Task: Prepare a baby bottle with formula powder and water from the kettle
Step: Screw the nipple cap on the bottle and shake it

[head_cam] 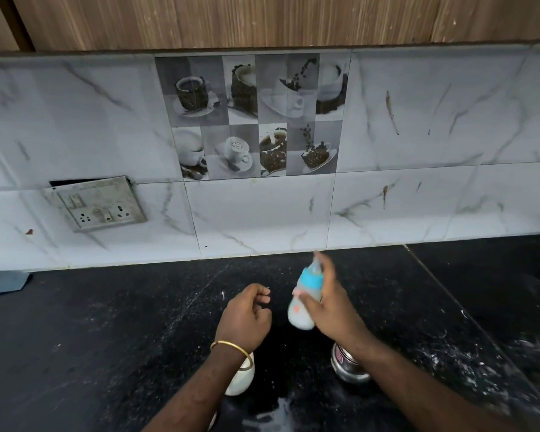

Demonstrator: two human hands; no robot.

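A baby bottle (pixel 303 302) with a blue collar, a clear teat and milky white liquid inside is held above the black counter (pixel 122 332), tilted and motion-blurred. My right hand (pixel 331 302) grips it around the body, one finger stretched up past the teat. My left hand (pixel 247 316) hovers just left of the bottle, fingers loosely curled, holding nothing; a gold bangle circles its wrist. A shiny steel vessel (pixel 348 366) stands on the counter under my right forearm, partly hidden. A white bowl (pixel 240 381) sits under my left wrist.
A marble-tiled wall (pixel 262 213) with a switch-and-socket plate (pixel 100 204) backs the counter. A grey cloth (pixel 3 283) lies at the far left. White powder or water spots speckle the counter at the right (pixel 512 363) and a wet patch shines near the front edge.
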